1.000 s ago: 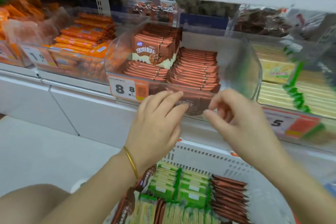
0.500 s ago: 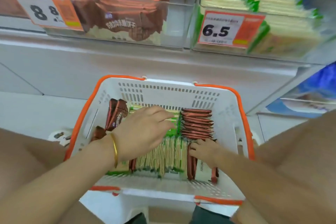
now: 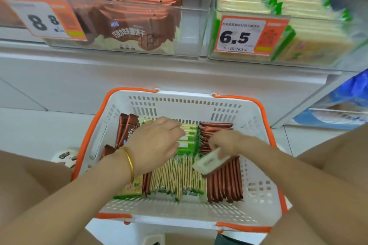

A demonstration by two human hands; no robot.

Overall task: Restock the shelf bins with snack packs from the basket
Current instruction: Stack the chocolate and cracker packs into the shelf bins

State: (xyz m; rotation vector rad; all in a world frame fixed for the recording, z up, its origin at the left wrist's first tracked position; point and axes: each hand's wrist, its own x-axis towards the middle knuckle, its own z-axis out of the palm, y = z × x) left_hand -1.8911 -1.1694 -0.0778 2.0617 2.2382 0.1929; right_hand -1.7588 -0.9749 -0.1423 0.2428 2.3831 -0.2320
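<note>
A white basket (image 3: pixel 179 105) with orange handles sits below the shelf, between my knees. It holds green packs (image 3: pixel 187 143), upright cracker packs (image 3: pixel 175 177) and brown packs (image 3: pixel 225 183), with more brown ones at its left (image 3: pixel 127 129). My left hand (image 3: pixel 155 143) lies palm down over the green packs, fingertips touching them. My right hand (image 3: pixel 229 141) pinches one brown-and-cream snack pack (image 3: pixel 209 163), which is tilted and raised above the brown row. Above, a clear bin (image 3: pixel 123 31) holds brown packs and the bin to its right (image 3: pixel 298 31) holds green-edged cracker packs.
Price tags reading 8.8 (image 3: pixel 45 19) and 6.5 (image 3: pixel 241 35) hang on the bin fronts. A white shelf base runs behind the basket. Blue packages (image 3: pixel 350 101) sit on a low shelf at the right. A patterned slipper (image 3: pixel 65 155) lies left of the basket.
Both hands dropped from the brown-pack bin's front into the basket and my view tilted down. In the last half second my right hand lifted one brown-and-cream pack out of the row.
</note>
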